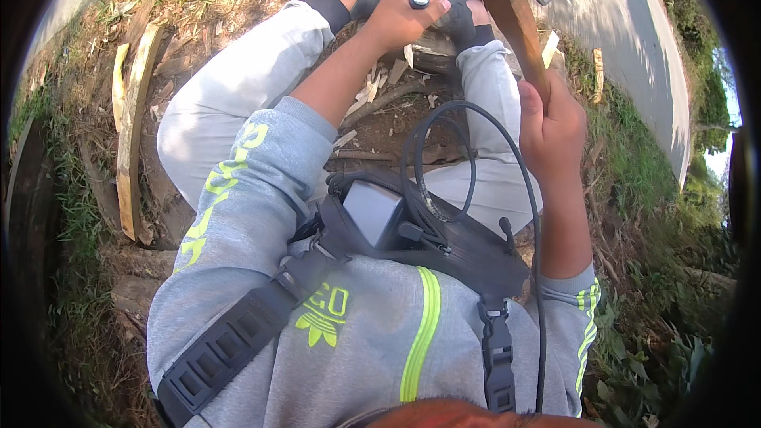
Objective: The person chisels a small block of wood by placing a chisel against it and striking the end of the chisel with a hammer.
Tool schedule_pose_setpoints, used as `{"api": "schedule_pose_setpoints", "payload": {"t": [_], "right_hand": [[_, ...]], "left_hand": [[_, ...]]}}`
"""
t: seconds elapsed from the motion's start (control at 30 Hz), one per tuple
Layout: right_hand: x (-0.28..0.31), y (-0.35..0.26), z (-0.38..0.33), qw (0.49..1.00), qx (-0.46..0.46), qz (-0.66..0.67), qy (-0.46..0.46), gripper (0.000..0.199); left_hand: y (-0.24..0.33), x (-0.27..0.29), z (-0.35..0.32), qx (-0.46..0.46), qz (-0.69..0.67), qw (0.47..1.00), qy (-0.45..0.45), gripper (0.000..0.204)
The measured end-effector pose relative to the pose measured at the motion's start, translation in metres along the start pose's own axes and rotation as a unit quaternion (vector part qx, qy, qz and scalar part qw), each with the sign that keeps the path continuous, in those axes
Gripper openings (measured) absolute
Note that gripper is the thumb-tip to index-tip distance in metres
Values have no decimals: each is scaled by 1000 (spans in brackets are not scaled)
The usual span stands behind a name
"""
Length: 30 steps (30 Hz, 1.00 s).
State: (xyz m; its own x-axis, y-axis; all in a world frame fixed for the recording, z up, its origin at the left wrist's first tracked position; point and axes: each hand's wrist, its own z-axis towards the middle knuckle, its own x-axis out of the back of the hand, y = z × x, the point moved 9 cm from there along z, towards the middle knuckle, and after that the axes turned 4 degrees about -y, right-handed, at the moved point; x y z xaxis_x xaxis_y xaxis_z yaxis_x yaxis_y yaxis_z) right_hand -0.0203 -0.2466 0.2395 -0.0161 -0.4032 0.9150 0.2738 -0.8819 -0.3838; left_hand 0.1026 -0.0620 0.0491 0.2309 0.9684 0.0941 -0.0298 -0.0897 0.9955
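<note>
My right hand (553,131) is wrapped round the wooden handle of a claw hammer (519,28). The hammer's dark head is raised at the top, close to the right shoe (453,4). My left hand (403,20) is closed in a fist round an upright chisel-like tool (419,0). Only its round, metal-capped end shows above the fist; the lower part is hidden. Below that fist, between my feet, lies a dark piece of wood (432,61), partly covered by the hand and shoe.
Pale wood chips (369,95) litter the soil between my legs. Two long split strips (131,135) lie on the left. A black cable (537,269) loops from the chest pack (444,242) past my right arm. A paved road (626,47) runs along the right.
</note>
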Motion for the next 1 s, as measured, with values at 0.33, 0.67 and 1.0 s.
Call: {"api": "schedule_pose_setpoints", "payload": {"t": [0.33, 0.67, 1.0], "right_hand": [[-28, 68, -43, 967, -168, 188, 33, 41], [-45, 88, -54, 969, -201, 146, 2, 44], [-32, 46, -26, 986, -118, 118, 25, 47]], "left_hand": [[34, 40, -2, -117, -190, 975, -3, 40], [29, 2, 8, 17, 59, 998, -1, 39], [19, -16, 24, 15, 111, 992, -63, 37]]}}
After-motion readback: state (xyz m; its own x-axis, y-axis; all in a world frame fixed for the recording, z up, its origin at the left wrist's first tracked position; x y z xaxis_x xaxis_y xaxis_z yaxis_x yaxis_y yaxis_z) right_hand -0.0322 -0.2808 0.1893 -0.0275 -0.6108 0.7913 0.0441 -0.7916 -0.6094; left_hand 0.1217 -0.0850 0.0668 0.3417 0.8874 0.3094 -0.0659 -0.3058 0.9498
